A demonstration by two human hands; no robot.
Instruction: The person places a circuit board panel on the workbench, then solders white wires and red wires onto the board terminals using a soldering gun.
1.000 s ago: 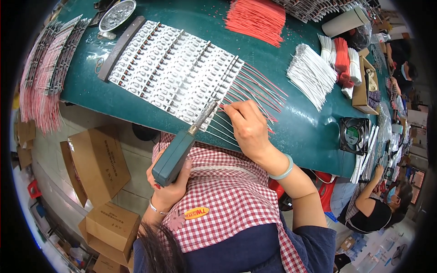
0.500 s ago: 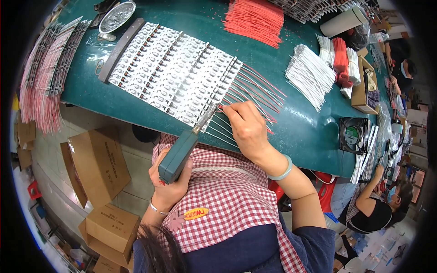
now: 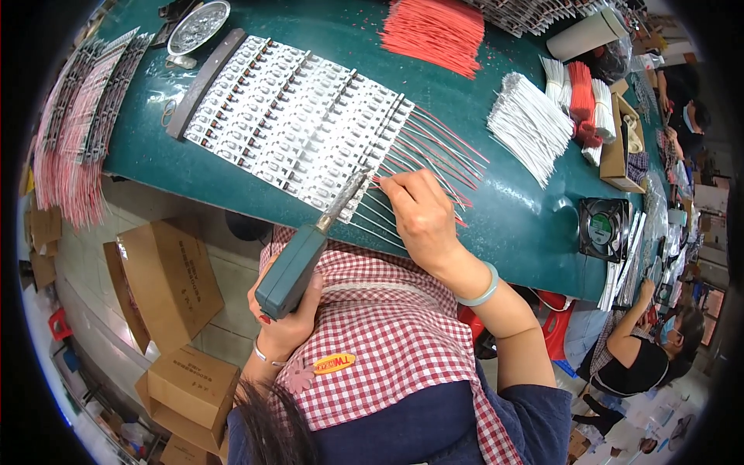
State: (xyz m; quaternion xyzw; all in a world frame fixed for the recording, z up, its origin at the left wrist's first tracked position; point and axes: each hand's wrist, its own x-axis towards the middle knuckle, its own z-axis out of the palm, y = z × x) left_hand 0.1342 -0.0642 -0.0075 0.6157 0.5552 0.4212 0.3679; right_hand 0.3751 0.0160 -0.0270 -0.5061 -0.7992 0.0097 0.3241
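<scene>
My left hand [image 3: 288, 329] is wrapped round the green body of a soldering gun [image 3: 291, 271]. Its metal tip points up and to the right, over the near right edge of a panel of small white circuit boards [image 3: 294, 116]. Beside the tip, my right hand [image 3: 422, 221] pinches a red wire [image 3: 377, 180] at that edge, thumb and forefinger together. Red and white wires [image 3: 442, 155] fan out to the right from the panel's right side. A dark grey bar [image 3: 205, 85] lies along the panel's left end.
Loose red wires [image 3: 432, 35] and white wires [image 3: 531, 128] lie in piles on the green table [image 3: 511, 232]. Wired panels [image 3: 89, 116] stand at the left, near a metal dish [image 3: 199, 27]. A small fan [image 3: 603, 229] sits at the right. Cardboard boxes [image 3: 174, 279] occupy the floor; a co-worker [image 3: 639, 349] is at the right.
My left hand has drawn the soldering gun slightly down and to the left, and its tip has shifted a little off the wire. My right hand has hardly moved.
</scene>
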